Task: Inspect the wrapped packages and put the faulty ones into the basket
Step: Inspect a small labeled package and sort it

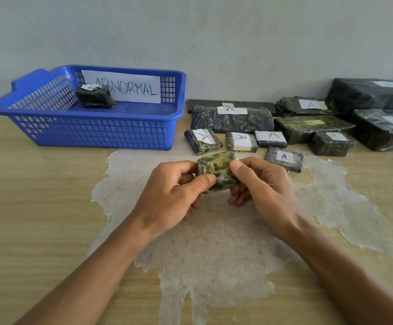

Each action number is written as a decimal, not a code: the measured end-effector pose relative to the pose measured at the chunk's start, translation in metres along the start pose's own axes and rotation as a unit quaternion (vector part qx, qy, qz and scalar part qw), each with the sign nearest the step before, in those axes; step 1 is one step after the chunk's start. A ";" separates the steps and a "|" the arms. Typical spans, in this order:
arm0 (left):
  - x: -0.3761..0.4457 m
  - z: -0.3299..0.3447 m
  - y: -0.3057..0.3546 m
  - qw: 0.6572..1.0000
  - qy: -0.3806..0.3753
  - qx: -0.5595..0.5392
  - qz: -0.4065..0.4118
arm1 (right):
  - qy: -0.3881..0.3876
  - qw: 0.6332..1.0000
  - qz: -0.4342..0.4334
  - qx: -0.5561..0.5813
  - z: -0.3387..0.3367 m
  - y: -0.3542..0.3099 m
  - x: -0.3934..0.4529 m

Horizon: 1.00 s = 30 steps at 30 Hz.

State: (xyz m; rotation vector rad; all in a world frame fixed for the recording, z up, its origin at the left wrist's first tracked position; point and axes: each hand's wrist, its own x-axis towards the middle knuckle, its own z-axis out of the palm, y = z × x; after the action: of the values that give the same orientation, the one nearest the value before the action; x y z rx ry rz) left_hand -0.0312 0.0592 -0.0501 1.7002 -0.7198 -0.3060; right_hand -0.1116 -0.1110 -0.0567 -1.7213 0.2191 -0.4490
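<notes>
Both hands, the left hand [167,195] and right hand [261,184], are pinching a small package [216,171] above the table [38,207], and it might slip if fingers loosen.

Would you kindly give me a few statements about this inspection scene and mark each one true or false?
1. Both hands, left hand and right hand, hold one small wrapped package. True.
2. The blue basket is empty. False: one dark package lies inside.
3. The basket's sign reads ABNORMAL. True.
4. The basket stands right of the labelled packages. False: it stands to their left.
</notes>
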 end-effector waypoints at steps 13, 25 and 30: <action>-0.001 0.005 -0.001 0.998 0.023 0.013 0.049 | -0.008 1.000 0.007 -0.003 0.000 -0.002 -0.002; 0.005 0.001 -0.003 0.993 0.078 -0.086 -0.001 | -0.053 0.997 -0.052 0.005 -0.001 0.003 -0.001; 0.003 0.002 -0.003 0.996 0.051 -0.077 0.019 | -0.028 0.999 -0.036 0.010 0.001 0.003 -0.002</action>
State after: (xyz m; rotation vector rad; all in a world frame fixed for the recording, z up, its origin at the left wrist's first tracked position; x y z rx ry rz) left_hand -0.0290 0.0560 -0.0528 1.5435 -0.6363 -0.2402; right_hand -0.1125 -0.1101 -0.0599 -1.7236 0.1122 -0.4545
